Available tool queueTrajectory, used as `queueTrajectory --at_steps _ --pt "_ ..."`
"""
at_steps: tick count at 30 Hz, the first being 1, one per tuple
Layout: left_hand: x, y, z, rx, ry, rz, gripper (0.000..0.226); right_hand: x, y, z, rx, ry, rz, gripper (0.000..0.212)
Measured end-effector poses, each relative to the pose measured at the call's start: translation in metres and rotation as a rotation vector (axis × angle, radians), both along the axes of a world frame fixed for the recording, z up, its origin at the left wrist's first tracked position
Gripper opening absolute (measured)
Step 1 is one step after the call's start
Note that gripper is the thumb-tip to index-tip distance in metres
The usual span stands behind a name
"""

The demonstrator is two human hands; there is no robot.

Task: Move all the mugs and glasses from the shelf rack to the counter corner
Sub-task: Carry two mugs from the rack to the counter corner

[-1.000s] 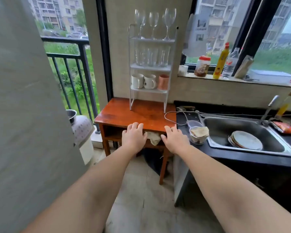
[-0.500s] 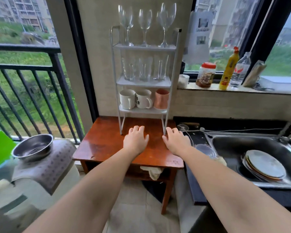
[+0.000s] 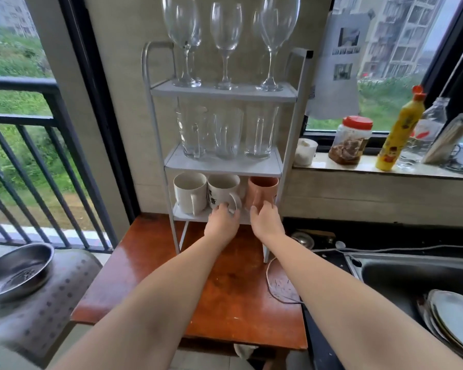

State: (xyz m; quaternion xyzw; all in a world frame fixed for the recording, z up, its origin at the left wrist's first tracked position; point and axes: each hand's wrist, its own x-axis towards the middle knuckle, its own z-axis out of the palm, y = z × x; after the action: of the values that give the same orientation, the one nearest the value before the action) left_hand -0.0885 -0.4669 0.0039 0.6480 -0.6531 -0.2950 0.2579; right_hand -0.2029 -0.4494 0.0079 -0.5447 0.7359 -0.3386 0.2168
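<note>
Mug handle touches left grip; pink mug touches right grip.

You get dark printed characters on the middle white mug, probably Chinese, too blurred to read. Yellow bottle label illegible too.

White shelf rack upright on wooden desk. Top tier: wine glasses. Middle: tumblers. Bottom: white mug, printed mug, pink mug. Left hand touching printed mug's handle; right hand at pink mug's base.
</note>
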Motion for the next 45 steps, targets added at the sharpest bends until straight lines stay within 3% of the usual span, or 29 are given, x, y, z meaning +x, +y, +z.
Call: queueTrajectory --at_steps 5,8,11,21,32,45 --pt "-0.015 -0.032 0.002 0.163 0.418 0.087 0.048 0.001 -0.036 -0.003 0.014 -0.393 -0.114 0.056" --pt "-0.016 -0.036 -0.001 0.311 0.709 0.107 0.044 -0.002 -0.049 -0.010 0.088 -0.673 -0.097 0.047" --pt "-0.011 -0.038 -0.002 0.369 0.828 0.114 0.030 -0.006 -0.053 -0.016 0.095 -0.709 -0.073 0.038" --pt "0.001 -0.023 -0.002 0.368 0.858 0.177 0.019 -0.002 -0.041 -0.025 0.139 -0.677 -0.032 0.035" --pt "0.023 0.030 -0.014 0.234 0.773 0.162 0.043 0.008 0.017 -0.027 0.028 -0.700 -0.018 0.041" --pt "0.014 0.175 -0.036 0.318 0.726 -0.014 0.046 -0.006 0.197 -0.039 -0.049 -0.824 -0.268 0.044"
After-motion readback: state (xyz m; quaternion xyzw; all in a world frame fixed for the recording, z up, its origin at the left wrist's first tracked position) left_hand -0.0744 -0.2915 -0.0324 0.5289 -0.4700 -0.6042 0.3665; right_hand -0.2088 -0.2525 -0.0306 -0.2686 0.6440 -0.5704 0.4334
